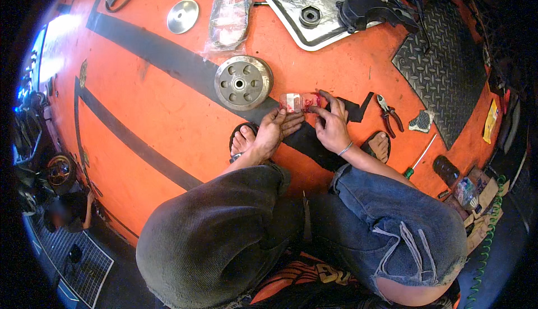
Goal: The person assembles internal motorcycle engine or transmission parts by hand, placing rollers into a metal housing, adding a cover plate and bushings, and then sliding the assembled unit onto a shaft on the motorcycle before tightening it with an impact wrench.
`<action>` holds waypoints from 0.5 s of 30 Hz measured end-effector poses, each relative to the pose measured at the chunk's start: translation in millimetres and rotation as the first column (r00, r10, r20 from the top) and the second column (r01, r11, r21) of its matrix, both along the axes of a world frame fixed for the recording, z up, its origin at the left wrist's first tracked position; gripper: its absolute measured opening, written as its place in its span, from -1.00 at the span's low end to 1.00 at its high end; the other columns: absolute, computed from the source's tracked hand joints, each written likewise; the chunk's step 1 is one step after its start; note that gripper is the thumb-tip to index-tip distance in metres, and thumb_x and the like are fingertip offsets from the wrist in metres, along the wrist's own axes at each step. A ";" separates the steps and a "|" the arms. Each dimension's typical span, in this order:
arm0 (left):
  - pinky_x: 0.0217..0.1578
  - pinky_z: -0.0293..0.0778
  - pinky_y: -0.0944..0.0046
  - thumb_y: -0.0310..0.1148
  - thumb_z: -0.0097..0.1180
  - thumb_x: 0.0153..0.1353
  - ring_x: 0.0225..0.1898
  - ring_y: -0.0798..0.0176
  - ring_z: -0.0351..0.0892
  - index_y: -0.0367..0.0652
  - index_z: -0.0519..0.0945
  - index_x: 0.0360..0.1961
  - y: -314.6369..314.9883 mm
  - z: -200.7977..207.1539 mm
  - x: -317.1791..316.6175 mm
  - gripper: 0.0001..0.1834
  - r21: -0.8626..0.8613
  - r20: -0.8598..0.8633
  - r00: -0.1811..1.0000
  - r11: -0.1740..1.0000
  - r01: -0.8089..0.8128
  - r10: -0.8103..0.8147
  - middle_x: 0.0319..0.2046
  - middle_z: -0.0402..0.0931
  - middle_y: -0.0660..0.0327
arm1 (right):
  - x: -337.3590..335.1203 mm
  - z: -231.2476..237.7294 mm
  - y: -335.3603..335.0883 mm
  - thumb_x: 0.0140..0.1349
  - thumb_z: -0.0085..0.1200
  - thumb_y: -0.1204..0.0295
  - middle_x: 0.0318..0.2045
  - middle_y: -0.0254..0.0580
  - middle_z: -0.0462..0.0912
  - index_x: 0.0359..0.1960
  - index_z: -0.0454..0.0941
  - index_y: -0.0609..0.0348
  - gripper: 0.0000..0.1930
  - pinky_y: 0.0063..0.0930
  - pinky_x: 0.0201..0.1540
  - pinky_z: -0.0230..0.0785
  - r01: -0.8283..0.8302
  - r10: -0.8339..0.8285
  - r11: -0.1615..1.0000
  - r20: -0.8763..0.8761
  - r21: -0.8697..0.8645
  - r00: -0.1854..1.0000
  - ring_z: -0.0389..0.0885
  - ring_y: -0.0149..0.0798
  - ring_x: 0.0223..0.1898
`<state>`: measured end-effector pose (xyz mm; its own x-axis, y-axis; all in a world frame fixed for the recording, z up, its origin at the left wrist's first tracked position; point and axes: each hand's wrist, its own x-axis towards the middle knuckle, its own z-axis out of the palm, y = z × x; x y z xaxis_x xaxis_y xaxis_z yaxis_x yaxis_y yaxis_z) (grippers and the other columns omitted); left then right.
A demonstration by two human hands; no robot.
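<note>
A small clear plastic packet (301, 102) with a white label and red contents lies between my hands, just above the floor. I cannot make out exactly what the red contents are. On the packet's left end, my left hand (274, 127) pinches the edge with the thumb, its other fingers reaching rightward below. My right hand (332, 125) grips the other end, fingers bent around it. Left of the packet, a round metal clutch bell (241, 83) with several holes rests on the floor. Pliers with dark red handles (388, 115) lie to the right of my right hand.
On the orange floor (162, 118) are a metal disc (182, 16), a plastic bag (231, 17) and a green-handled screwdriver (419, 156). A metal tray (314, 37) carries a black cover (374, 13) farther off. A tread plate (448, 57) lies right. Another person (70, 211) is at far left.
</note>
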<state>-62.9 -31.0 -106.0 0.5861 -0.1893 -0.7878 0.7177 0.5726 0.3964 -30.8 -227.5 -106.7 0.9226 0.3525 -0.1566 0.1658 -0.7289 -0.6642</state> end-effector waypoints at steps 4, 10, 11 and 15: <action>0.17 0.46 0.08 -0.16 -0.27 0.54 0.19 -0.03 0.50 -0.38 0.23 0.20 0.1 -2.4 -1.6 -0.53 0.026 0.022 1.000 1.000 0.011 -0.011 0.13 0.46 -0.19 | 1.4 1.9 -0.3 -0.06 0.08 0.57 0.31 -0.11 0.33 -0.13 0.71 -0.01 -0.60 -0.09 0.29 0.12 0.049 -0.042 0.997 -0.126 0.052 0.991 0.23 0.08 0.28; 0.13 0.49 0.10 -0.23 -0.29 0.54 0.15 -0.03 0.54 -0.37 0.24 0.18 2.2 -13.0 -1.4 -0.59 0.134 0.109 0.988 0.986 0.097 -0.111 0.09 0.49 -0.17 | 10.6 -2.1 -12.9 -0.10 0.03 0.59 0.32 -0.02 0.31 -0.10 0.71 0.01 -0.54 -0.13 0.42 0.00 0.119 -0.026 0.951 -0.309 0.286 0.951 0.19 0.07 0.35; 0.13 0.49 0.10 -0.23 -0.29 0.54 0.15 -0.03 0.54 -0.37 0.24 0.18 2.8 -12.9 -0.8 -0.59 0.135 0.114 0.988 0.986 0.093 -0.108 0.09 0.49 -0.17 | 12.2 -2.1 -16.1 -0.09 0.04 0.57 0.32 0.03 0.30 -0.10 0.71 0.02 -0.56 -0.13 0.42 -0.01 0.200 -0.028 0.905 -0.417 0.376 0.908 0.19 0.07 0.36; -0.01 0.57 0.12 -0.18 -0.15 0.50 0.01 0.00 0.64 -0.42 0.33 0.16 5.8 1.3 1.9 -0.53 0.409 0.167 0.941 0.889 0.205 -0.294 -0.01 0.57 -0.13 | 18.9 5.7 -25.0 -0.03 0.10 0.48 0.32 0.16 0.28 -0.06 0.68 0.05 -0.59 -0.11 0.42 0.00 0.335 -0.075 0.860 -0.554 0.385 0.829 0.19 0.07 0.37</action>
<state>-61.0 -25.1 -104.7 0.7245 -0.0649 -0.6862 0.6864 0.1592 0.7096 -11.9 -252.6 -101.1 0.8129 0.3130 -0.4911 -0.4040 -0.3042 -0.8627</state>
